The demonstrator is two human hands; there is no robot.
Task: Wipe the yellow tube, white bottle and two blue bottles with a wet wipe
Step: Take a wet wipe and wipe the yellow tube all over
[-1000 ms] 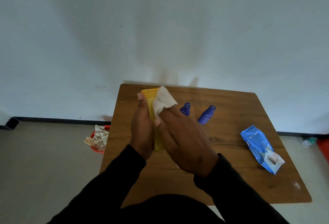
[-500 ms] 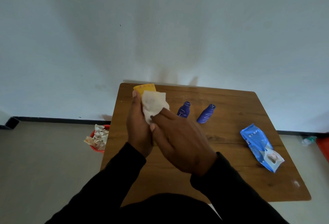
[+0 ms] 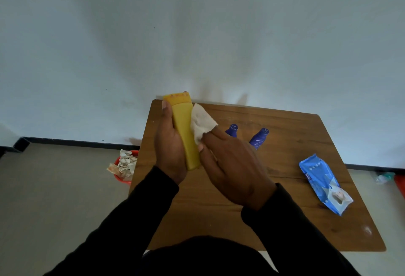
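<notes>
My left hand (image 3: 169,144) grips the yellow tube (image 3: 183,128), held above the far left part of the wooden table (image 3: 285,221) with its crimped end pointing away from me. My right hand (image 3: 234,166) pinches a white wet wipe (image 3: 200,125) against the tube's right side. Two blue bottles (image 3: 231,130) (image 3: 259,138) stand on the table just behind my right hand. The white bottle is not in sight.
A blue pack of wet wipes (image 3: 322,181) lies on the right side of the table, its flap open. On the floor left of the table sits a red bin (image 3: 125,166) filled with crumpled wipes. A white wall rises behind the table.
The wipe slid from the front of the tube to its right side, uncovering most of the yellow face. Both hands and the tube shifted slightly.
</notes>
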